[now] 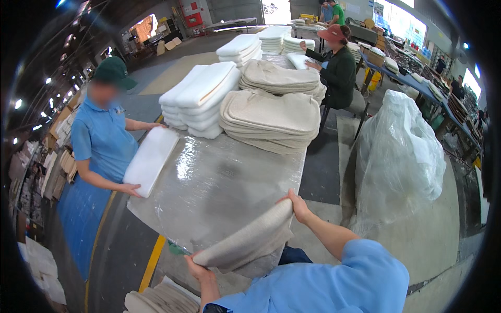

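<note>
A beige fabric cover [245, 240] stretches between my two hands above the near end of the table, its lower part hanging loosely. My left hand [201, 269] is closed on its lower left corner. At its upper right corner, my right hand [299, 207] grips the fabric, thumb along the edge. Beyond it lies the plastic-covered tabletop [224, 169]. Farther back sit two piles of similar beige covers, the nearer pile [269, 122] and the farther pile [282, 78]. Beside them rises a stack of folded white padding [201, 96].
At the left, a person in a blue shirt [99, 130] holds a white pad [151, 159] over the table edge. Another person [339, 73] sits at the far right side. A large clear plastic bag [399, 156] stands to the right. More folded covers [164, 297] lie low at the left.
</note>
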`<act>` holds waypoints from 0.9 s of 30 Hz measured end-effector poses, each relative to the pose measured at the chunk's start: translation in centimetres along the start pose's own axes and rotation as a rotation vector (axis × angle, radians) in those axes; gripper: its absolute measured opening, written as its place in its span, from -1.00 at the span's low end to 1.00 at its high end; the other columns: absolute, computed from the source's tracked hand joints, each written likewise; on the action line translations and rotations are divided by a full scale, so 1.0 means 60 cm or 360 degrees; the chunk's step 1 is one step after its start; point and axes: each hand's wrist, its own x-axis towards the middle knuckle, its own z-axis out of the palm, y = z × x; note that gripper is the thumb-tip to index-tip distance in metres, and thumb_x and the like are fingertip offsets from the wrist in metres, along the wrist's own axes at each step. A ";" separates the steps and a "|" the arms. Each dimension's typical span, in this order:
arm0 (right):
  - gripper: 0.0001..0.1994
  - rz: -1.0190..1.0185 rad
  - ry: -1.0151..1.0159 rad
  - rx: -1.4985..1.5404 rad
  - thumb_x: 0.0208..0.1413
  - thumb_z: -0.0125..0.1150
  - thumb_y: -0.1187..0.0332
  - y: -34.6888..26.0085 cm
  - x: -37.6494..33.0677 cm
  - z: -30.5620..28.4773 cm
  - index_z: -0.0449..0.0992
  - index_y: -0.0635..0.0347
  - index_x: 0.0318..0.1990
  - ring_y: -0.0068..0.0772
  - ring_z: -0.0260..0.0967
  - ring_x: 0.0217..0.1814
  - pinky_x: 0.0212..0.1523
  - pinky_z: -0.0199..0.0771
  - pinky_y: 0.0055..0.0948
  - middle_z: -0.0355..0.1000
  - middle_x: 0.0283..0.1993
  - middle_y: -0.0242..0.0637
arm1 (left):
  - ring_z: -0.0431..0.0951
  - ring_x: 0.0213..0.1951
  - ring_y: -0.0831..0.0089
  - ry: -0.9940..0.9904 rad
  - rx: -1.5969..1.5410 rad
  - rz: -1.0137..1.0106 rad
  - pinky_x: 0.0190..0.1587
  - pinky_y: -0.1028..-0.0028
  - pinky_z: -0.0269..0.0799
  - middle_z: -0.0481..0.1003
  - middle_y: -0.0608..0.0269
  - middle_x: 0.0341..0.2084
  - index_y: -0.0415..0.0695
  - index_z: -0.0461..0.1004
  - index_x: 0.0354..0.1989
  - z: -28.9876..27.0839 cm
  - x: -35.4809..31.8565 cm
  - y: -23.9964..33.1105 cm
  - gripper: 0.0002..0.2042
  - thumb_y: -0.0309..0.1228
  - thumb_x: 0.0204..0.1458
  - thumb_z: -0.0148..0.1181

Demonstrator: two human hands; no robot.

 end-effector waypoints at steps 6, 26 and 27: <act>-0.22 0.0170 0.0436 0.0392 0.38 -0.08 -0.26 0.082 0.004 0.003 0.49 0.46 0.20 -0.19 0.31 0.39 0.42 0.17 -0.22 0.46 0.29 -0.06 | 0.30 0.38 0.15 0.0000 -0.0273 -0.0019 0.44 0.14 0.13 0.31 0.07 0.36 -0.18 0.24 0.41 -0.016 0.029 -0.051 -0.29 0.20 0.39 -0.26; -0.44 -0.0436 0.0113 -0.0057 0.42 0.00 -0.07 -0.029 -0.021 0.008 0.61 0.36 -0.01 -0.34 0.47 0.00 0.11 0.39 -0.33 0.58 -0.06 -0.20 | 0.45 0.05 0.30 -0.0056 0.0677 0.0563 0.22 0.27 0.30 0.51 0.13 -0.01 -0.19 0.51 0.04 0.084 0.087 0.008 -0.43 0.08 0.43 -0.25; -0.46 -0.0654 0.0105 -0.0299 0.40 0.03 -0.05 -0.042 -0.034 0.019 0.62 0.35 -0.04 -0.34 0.48 -0.03 0.07 0.41 -0.33 0.58 -0.08 -0.21 | 0.45 0.06 0.30 -0.0047 0.0503 0.0468 0.22 0.27 0.30 0.52 0.12 -0.02 -0.19 0.51 0.05 0.087 0.092 0.005 -0.41 0.10 0.43 -0.27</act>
